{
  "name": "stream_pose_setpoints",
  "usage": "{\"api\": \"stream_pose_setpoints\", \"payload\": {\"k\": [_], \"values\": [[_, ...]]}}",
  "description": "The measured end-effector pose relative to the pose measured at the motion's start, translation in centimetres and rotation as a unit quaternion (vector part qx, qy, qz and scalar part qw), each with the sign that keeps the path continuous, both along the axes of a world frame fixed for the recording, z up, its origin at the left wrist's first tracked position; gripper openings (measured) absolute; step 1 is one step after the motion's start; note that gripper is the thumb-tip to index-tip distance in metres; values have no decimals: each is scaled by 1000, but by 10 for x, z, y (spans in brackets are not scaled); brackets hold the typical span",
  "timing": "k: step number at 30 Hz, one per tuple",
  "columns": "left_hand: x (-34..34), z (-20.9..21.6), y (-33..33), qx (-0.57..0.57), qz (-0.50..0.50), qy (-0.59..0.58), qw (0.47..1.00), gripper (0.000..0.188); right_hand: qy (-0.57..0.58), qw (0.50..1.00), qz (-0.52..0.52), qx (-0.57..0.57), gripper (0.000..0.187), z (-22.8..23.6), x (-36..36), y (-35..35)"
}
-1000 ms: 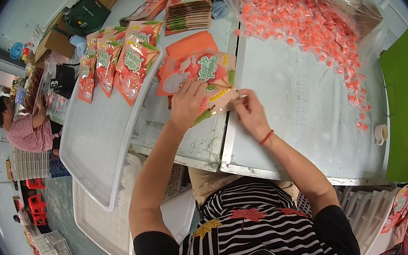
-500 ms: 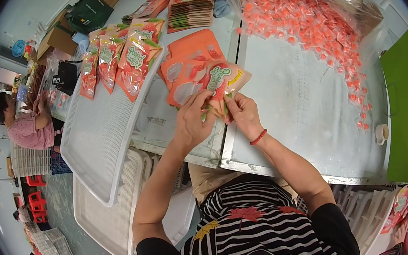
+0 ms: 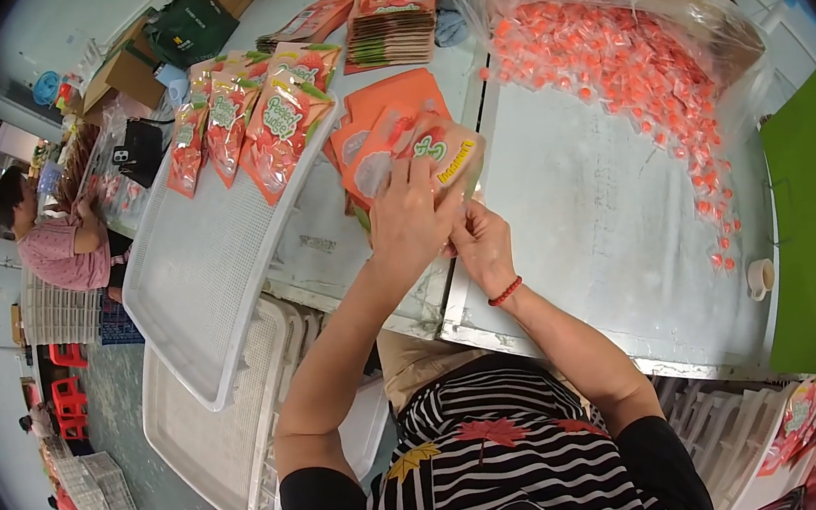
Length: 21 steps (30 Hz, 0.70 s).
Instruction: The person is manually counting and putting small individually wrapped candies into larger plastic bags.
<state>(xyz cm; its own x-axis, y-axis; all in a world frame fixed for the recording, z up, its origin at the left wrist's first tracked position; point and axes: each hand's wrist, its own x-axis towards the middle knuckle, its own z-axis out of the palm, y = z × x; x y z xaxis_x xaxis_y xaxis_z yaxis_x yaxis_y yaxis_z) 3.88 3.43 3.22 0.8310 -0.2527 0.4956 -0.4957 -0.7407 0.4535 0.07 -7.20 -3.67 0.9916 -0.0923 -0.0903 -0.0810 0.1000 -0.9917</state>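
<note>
An orange, strawberry-printed candy bag [image 3: 458, 154] is between my hands, just above the near middle of the table. My left hand [image 3: 411, 219] lies across its printed face, fingers bent over it and thumb toward its lower right edge. At that lower edge my right hand [image 3: 483, 242], with a red bead bracelet on the wrist, pinches the bag with fingertips pressed together. The bag's lower part is mostly covered by my hands. Directly behind it lie flat orange bags [image 3: 400, 93], partly hidden by the held one.
Filled bags [image 3: 281, 128] lie on a white perforated tray [image 3: 193, 269] at left. A stack of flat bags [image 3: 397, 24] stands at the back. Wrapped red candies [image 3: 608, 66] spill from a plastic-lined box at right, near a tape roll [image 3: 760, 279]. A person [image 3: 65, 244] sits far left.
My left hand has slid up and right over the bag's face, covering more of it. The bag has turned flatter, and my right hand has dropped slightly, still pinching its edge.
</note>
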Motion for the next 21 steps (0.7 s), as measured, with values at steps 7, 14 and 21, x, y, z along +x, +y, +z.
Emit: {"api": "stream_pose_setpoints", "payload": {"k": [7, 14, 21], "values": [[-12, 6, -22, 110, 26, -21, 993, 23, -212, 963, -72, -147, 12, -6, -2, -1], [-10, -8, -18, 151, 16, -25, 988, 21, -66, 997, 13, -39, 14, -3, -5, -16], [-7, -8, 8, 84, 0, 32, 996, 9, -58, 984, 54, 162, 12, -5, -7, -25]]}}
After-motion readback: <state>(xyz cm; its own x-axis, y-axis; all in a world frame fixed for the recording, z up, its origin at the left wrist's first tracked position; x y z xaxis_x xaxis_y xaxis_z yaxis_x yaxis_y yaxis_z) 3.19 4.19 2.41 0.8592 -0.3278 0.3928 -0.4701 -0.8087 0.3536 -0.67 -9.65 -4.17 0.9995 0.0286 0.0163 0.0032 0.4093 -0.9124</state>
